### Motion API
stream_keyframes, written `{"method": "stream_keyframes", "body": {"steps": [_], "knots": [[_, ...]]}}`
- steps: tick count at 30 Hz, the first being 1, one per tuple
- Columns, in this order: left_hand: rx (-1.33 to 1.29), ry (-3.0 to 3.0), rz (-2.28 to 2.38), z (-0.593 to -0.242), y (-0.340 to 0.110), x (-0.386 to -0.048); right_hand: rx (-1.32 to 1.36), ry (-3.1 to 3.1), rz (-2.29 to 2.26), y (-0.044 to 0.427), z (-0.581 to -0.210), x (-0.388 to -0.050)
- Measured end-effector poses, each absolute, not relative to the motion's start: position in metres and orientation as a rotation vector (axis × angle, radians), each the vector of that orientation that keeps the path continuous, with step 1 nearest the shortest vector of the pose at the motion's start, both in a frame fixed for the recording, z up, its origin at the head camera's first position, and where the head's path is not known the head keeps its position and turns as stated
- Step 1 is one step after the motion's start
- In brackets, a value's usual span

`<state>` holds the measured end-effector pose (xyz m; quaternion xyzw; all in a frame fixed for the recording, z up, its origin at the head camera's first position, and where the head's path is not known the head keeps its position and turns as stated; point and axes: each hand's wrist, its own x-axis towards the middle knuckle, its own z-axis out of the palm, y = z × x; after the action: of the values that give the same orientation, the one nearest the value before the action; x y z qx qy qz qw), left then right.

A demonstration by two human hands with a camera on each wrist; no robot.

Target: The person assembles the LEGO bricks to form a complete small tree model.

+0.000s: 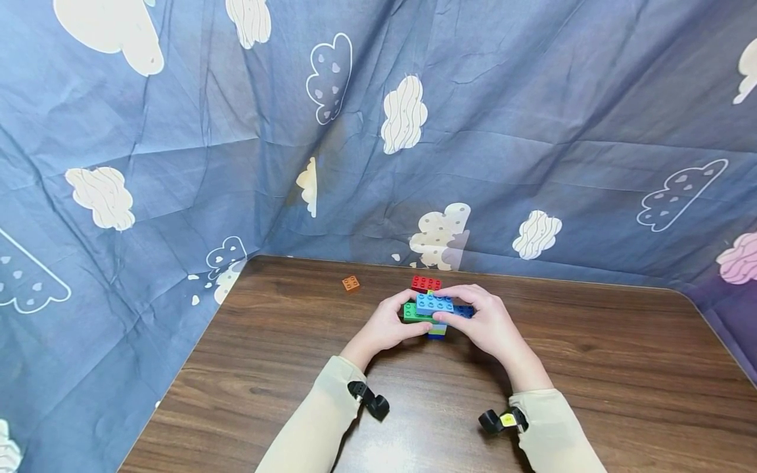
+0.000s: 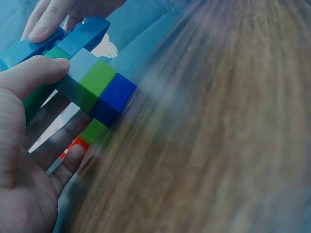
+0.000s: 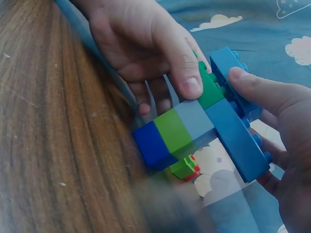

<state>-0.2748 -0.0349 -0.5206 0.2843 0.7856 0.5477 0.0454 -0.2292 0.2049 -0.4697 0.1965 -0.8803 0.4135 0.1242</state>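
Observation:
Between both hands stands a column of toy bricks: a dark blue brick (image 3: 154, 145), a lime brick (image 3: 173, 132) and a grey brick (image 3: 193, 119), bottom to top. Across its top lie a green brick (image 1: 412, 313) and a blue brick (image 3: 241, 141), side by side. My left hand (image 1: 386, 324) grips the structure, thumb on the near side by the green and grey bricks, fingers behind. My right hand (image 1: 487, 320) pinches a light blue brick (image 1: 434, 304) over the green and blue ones; studs show beneath it in the right wrist view.
Behind the column sits a red brick (image 1: 426, 283) with a lime brick (image 3: 181, 168) by it. A small orange brick (image 1: 351, 283) lies farther left on the wooden table (image 1: 266, 328). A blue cloud-patterned cloth (image 1: 355, 223) hangs along the back and left edges.

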Motion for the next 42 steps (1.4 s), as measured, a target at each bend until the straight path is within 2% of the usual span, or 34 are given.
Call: {"method": "stream_keyframes", "body": {"steps": [14, 32, 42], "knots": [[0.888, 2.395, 1.681, -0.521, -0.034, -0.275, 0.695, -2.478, 1.212, 0.204, -0.478, -0.232], [0.857, 2.401, 1.692, -0.521, -0.035, -0.276, 0.529, -2.549, 1.451, 0.214, -0.489, -0.235], [0.916, 2.174, 1.948, -0.518, -0.038, -0.276, 0.537, -2.519, 1.491, 0.215, -0.493, -0.237]]}}
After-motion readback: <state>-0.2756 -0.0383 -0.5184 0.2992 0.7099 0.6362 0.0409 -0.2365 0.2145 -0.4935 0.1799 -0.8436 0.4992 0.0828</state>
